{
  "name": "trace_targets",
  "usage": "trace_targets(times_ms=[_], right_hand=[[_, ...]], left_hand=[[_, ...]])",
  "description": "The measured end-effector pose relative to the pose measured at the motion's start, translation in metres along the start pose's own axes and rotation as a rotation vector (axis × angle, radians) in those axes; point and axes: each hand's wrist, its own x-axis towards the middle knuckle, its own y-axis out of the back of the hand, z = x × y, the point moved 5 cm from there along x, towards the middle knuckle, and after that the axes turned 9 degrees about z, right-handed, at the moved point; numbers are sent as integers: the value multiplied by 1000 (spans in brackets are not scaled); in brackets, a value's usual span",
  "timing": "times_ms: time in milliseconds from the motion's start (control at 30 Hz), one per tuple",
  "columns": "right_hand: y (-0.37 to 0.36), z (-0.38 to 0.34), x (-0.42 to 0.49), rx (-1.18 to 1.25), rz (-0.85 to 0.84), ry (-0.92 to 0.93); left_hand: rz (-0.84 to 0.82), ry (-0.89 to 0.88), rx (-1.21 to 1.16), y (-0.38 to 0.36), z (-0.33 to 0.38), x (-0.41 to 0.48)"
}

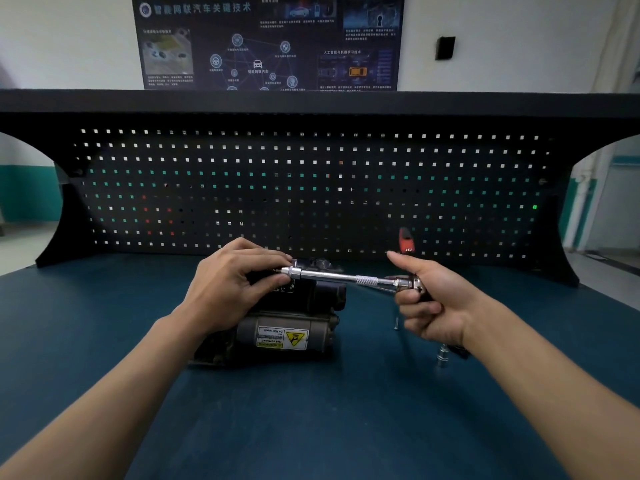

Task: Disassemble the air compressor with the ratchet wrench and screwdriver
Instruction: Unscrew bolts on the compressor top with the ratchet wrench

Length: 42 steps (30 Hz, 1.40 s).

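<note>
WORKBENCH: We held the ratchet wrench almost level above the air compressor. The compressor lay on its side on the blue bench top, near the middle and just in front of the black pegboard. Our left hand reached over the compressor's dark upper housing, with thumb and forefinger pinching the fitted socket at the end of the wrench's chrome extension bar. Our right hand was curled round the ratchet's head. Its lower fingers were wrapped tight and its index finger stretched out straight, pointing up and to the left. The handle was hidden in the palm. The bar ran from one hand to the other, sloping slightly down toward the right. We could not tell whether the fitted socket sat on a fastener, since the fingers covered its tip. The compressor's grey motor cylinder faced us, bearing a white label with a yellow warning triangle, upside down from where we stood. On the bench right of the compressor, below the right hand, lay a small loose screw. A spare socket stood upright nearer the wrist. A red-handled tool, too blurred to name, leaned at the foot of the pegboard. A dark poster hung on the wall above.
</note>
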Motion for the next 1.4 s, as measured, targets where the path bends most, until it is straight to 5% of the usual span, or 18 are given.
trace_targets(times_ms=[133, 333, 567, 800, 1267, 1400], right_hand=[[0, -6, -1, -139, 47, 244], [-1, -22, -12, -462, 182, 891], [-7, -26, -29, -531, 224, 1343], [-7, -26, -28, -648, 316, 1463], [-5, -26, -25, -665, 325, 1355], [-1, -24, -19, -622, 282, 1191]], left_hand=[[-10, 5, 11, 0, -1, 0], [-14, 23, 0, 1, 0, 1], [-38, 42, -5, 2, 1, 2], [-36, 60, -20, 1, 1, 2], [-14, 108, -63, -2, 3, 5], [15, 93, -72, -1, 5, 4]])
